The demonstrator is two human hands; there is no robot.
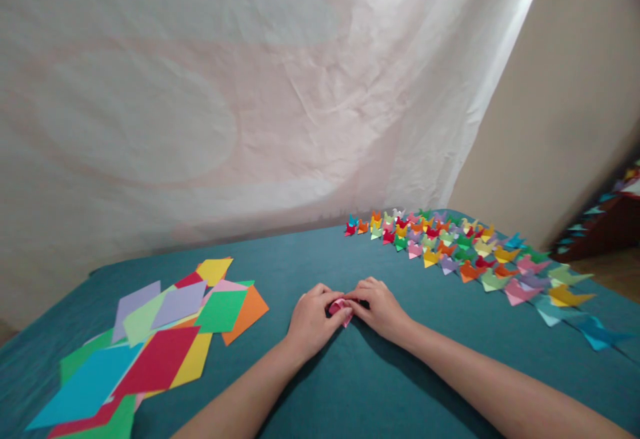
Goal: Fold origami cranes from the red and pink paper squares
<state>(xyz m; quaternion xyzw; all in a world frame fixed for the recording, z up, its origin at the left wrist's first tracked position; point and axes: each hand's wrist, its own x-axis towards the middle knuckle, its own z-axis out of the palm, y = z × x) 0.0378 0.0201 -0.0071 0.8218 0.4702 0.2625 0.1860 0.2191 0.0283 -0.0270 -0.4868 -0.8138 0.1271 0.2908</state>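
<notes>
A small pink folded paper (340,307) is pinched between my two hands, low over the middle of the table. My left hand (315,319) grips its left side, with the thumb in front and the fingers behind. From the right, my right hand (376,307) holds the same paper between thumb and fingertips. Part of the paper is covered by the fingers, so its exact folded shape cannot be made out.
Loose coloured paper squares (165,359) lie overlapping on the left of the teal-covered table (280,252). Rows of small folded paper birds (470,272) stand at the right. Behind the table hangs a pale cloth (270,105), beside a beige wall (555,92).
</notes>
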